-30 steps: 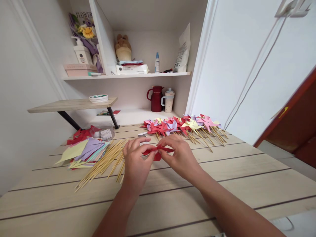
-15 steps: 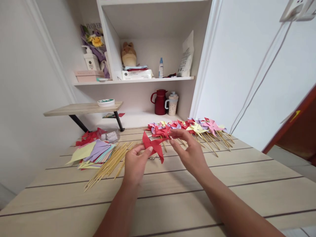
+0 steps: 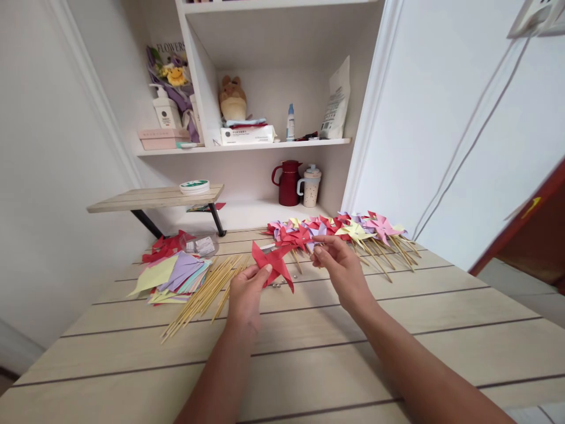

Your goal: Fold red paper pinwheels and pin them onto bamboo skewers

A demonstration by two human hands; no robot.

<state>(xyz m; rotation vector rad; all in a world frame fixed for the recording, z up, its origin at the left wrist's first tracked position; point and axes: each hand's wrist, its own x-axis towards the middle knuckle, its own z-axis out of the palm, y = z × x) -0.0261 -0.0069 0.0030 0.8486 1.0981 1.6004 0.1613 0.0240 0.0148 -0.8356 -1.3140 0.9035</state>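
A red paper pinwheel head [image 3: 276, 263] is pinched between the thumb and fingers of my left hand [image 3: 246, 294], its blades facing up over the table. To the right of it, apart from the paper, my right hand [image 3: 344, 274] has its thumb and index finger closed in a pinch. What that pinch holds, if anything, is too small to make out. Small shiny pieces [image 3: 276, 285] lie on the table just behind the red paper. Thin wooden sticks [image 3: 203, 294] are spread to the left of my left hand.
Finished pinwheels on sticks [image 3: 355, 231] are heaped at the back right. Coloured paper sheets [image 3: 179, 274], folded red paper [image 3: 163, 247] and a clear plastic box [image 3: 205, 245] lie at left, near a small raised shelf [image 3: 150, 198]. A red jug [image 3: 289, 184] and a cup [image 3: 311, 187] stand behind.
My right hand has drawn away from the red pinwheel head to the right, and its fingers have closed into a pinch. The left hand still holds the paper.
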